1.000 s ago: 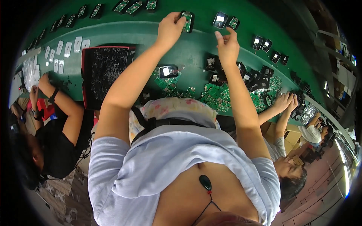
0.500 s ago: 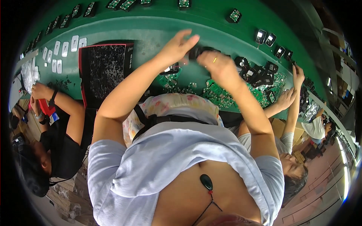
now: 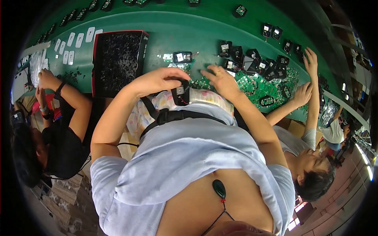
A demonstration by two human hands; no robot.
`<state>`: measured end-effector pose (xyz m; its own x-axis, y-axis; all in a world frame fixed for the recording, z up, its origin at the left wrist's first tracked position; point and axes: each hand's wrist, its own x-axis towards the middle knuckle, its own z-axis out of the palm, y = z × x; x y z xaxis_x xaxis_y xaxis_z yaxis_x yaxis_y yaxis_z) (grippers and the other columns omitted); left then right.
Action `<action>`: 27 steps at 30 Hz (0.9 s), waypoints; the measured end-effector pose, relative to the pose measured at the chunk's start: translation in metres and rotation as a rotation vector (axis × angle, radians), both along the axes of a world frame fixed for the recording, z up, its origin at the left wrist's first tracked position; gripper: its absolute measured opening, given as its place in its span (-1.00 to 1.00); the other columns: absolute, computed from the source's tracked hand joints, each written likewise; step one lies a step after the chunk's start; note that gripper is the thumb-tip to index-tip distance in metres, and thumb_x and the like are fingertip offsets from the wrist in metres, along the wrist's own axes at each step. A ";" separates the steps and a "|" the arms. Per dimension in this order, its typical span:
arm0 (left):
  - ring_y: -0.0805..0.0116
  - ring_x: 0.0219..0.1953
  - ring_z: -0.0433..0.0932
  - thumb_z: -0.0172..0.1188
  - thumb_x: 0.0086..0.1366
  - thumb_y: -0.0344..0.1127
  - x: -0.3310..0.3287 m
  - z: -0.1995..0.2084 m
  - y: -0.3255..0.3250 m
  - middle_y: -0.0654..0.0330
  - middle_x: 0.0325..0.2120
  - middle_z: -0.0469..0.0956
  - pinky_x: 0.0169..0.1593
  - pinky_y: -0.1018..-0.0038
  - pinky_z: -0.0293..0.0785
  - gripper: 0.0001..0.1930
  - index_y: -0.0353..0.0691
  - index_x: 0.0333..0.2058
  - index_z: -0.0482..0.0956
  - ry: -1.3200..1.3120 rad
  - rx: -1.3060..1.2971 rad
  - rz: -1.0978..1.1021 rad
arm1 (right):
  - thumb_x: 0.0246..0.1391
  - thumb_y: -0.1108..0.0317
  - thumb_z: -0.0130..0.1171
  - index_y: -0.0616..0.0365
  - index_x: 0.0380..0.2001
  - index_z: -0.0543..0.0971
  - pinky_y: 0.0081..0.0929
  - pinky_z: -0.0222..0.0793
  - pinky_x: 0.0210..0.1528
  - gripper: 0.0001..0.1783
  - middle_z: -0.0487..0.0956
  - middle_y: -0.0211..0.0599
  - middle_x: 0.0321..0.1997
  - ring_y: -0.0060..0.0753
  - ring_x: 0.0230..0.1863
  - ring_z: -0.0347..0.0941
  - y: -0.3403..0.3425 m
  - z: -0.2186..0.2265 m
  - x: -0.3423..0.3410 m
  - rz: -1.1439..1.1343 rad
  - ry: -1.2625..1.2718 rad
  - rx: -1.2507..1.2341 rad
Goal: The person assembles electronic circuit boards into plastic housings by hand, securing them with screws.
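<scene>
My left hand (image 3: 166, 80) is closed on a small black plastic housing (image 3: 180, 97) at the table's near edge, just above my lap. A pale square part and a bit of red wire show inside it. My right hand (image 3: 223, 82) hovers to the right of it, fingers apart and holding nothing, by the near side of a heap of small green circuit boards (image 3: 255, 89). Beyond my hands another black housing (image 3: 182, 57) lies face up with a red wire at its corner. More black housings (image 3: 252, 63) crowd together to the right.
A shallow box (image 3: 145, 47) with a red rim, holding many small black pieces, stands at the left. Past it lie several white flat parts (image 3: 79, 40). Housings with boards (image 3: 240, 11) line the far green strip. Co-workers' hands (image 3: 302, 94) are busy on both sides.
Both hands have come back toward my body from farther over the table. The left now holds a housing by the edge; the right's fingers have spread. The whole view has also shifted slightly.
</scene>
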<state>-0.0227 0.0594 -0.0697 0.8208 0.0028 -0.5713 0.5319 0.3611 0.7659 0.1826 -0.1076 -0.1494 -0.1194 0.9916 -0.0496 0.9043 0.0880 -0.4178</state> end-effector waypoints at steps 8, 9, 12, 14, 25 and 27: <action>0.39 -0.10 0.41 0.10 0.10 -0.47 -0.035 0.021 -0.005 0.20 -0.20 0.44 0.00 0.50 0.33 -0.56 -0.23 0.01 0.31 0.026 0.410 -0.274 | -0.18 0.46 0.12 0.06 -0.32 0.43 -0.28 0.38 -0.27 -0.75 0.38 -0.17 -0.33 -0.09 -0.21 0.39 -0.023 -0.044 0.003 -0.153 0.116 -0.072; 0.39 -0.10 0.41 0.10 0.10 -0.47 -0.037 0.015 -0.009 0.20 -0.20 0.44 0.00 0.50 0.33 -0.56 -0.23 0.01 0.31 0.025 0.417 -0.272 | -0.18 0.46 0.12 0.06 -0.32 0.43 -0.28 0.38 -0.27 -0.75 0.38 -0.17 -0.33 -0.09 -0.21 0.39 -0.024 -0.038 0.004 -0.150 0.114 -0.066; 0.41 -0.29 0.50 0.04 0.23 -0.38 -0.030 0.015 -0.021 0.15 -0.25 0.46 -0.25 0.52 0.52 -0.71 -0.32 -0.09 0.34 0.061 0.033 0.362 | -0.14 0.50 0.10 0.10 -0.41 0.51 -0.31 0.39 -0.37 -0.86 0.43 -0.23 -0.34 -0.16 -0.33 0.44 -0.019 -0.017 0.006 -0.363 0.210 0.095; 0.39 -0.29 0.51 0.03 0.23 -0.38 -0.020 0.016 -0.026 0.13 -0.24 0.46 -0.25 0.50 0.52 -0.72 -0.31 -0.09 0.35 0.035 -0.055 0.413 | -0.13 0.55 0.09 0.13 -0.38 0.51 -0.36 0.39 -0.33 -0.83 0.43 -0.25 -0.28 -0.22 -0.29 0.43 -0.013 0.000 0.004 -0.464 0.480 0.085; 0.28 -0.28 0.52 0.03 0.23 -0.40 0.013 0.024 -0.053 0.08 -0.22 0.46 -0.30 0.40 0.51 -0.67 -0.28 -0.03 0.29 -0.283 -0.515 0.285 | -0.10 0.70 -0.04 0.19 -0.22 0.50 -0.47 0.41 -0.16 -0.66 0.44 -0.21 -0.05 -0.27 -0.12 0.42 0.006 0.103 -0.027 -0.127 0.642 0.369; 0.34 -0.29 0.51 0.05 0.22 -0.41 0.013 0.026 -0.058 0.11 -0.24 0.47 -0.31 0.45 0.50 -0.70 -0.30 -0.07 0.32 -0.242 -0.274 0.459 | 0.03 0.60 -0.05 0.18 -0.06 0.39 -0.53 0.44 -0.22 -0.65 0.47 -0.20 -0.14 -0.38 -0.14 0.41 0.008 0.107 -0.036 -0.564 1.118 0.190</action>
